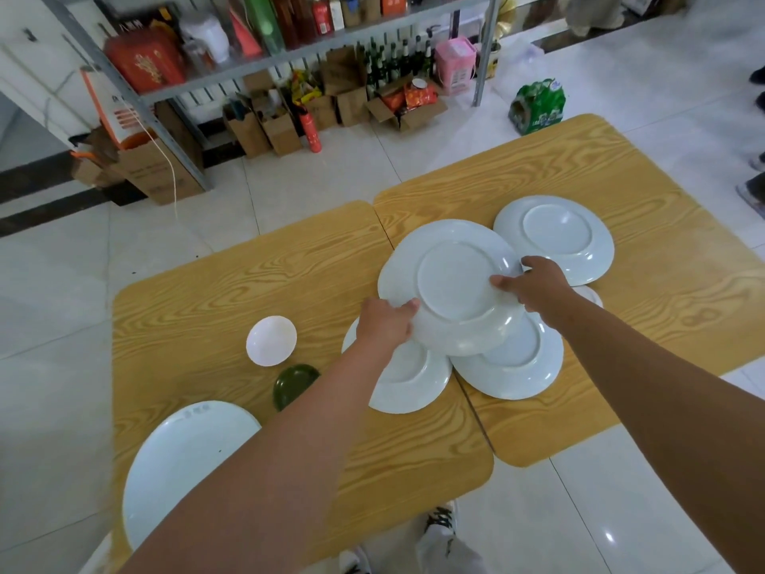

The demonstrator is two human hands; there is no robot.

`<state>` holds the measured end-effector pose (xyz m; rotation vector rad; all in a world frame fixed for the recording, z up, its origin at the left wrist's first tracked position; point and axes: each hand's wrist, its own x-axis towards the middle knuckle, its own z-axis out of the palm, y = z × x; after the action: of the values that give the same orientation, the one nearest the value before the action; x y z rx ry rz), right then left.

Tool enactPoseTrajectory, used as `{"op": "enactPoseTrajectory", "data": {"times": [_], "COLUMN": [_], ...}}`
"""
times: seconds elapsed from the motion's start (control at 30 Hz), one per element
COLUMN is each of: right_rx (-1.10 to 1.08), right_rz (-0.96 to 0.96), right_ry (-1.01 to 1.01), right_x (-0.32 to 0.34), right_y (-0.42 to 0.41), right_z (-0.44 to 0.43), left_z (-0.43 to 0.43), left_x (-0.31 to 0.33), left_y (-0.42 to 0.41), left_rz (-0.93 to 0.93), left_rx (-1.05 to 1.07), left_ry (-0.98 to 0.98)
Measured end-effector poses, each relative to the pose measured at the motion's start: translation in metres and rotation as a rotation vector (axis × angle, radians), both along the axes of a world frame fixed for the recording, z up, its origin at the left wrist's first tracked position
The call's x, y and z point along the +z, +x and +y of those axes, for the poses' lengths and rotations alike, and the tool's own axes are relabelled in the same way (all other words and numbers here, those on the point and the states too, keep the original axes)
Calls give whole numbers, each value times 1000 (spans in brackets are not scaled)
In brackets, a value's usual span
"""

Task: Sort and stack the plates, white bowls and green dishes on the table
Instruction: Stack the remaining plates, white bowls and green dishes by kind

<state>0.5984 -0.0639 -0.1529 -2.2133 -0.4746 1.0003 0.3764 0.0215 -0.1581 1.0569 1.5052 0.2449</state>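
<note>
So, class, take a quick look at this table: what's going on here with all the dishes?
A person grips a white plate by its rim with the left hand and right hand, over a loose cluster of plates not yet stacked. A small white bowl and a green dish sit apart to the left. A large platter lies at the wooden table's near corner.

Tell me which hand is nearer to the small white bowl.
Left. The left hand grips the held plate at its left rim, just right of the white bowl; the right hand grips its opposite rim, farther right.
</note>
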Motion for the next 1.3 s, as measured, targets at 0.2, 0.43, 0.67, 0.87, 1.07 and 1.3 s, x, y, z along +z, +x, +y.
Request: {"op": "enactPoseTrajectory", "data": {"times": [0.2, 0.43, 0.67, 0.87, 1.07, 1.3], "right_rx": [-57, -56, 169, 237, 354, 542], "right_rz": [44, 59, 24, 58, 78, -65], "right_ry": [301, 399, 505, 357, 189, -26], "right_x": [54, 100, 94, 87, 59, 4], "right_y": [-64, -164, -271, -343, -390, -423], "right_z": [9, 19, 29, 51, 59, 30], "left_z": [10, 25, 29, 29, 15, -21], "left_x": [61, 98, 94, 84, 65, -4], "left_y": [-58, -168, -276, -358, -412, -466], "left_rz": [-246, -421, -294, -317, -159, 206], "left_rx": [279, 311, 424, 523, 534, 356], "left_ry": [-89, -36, 218, 270, 391, 320]}}
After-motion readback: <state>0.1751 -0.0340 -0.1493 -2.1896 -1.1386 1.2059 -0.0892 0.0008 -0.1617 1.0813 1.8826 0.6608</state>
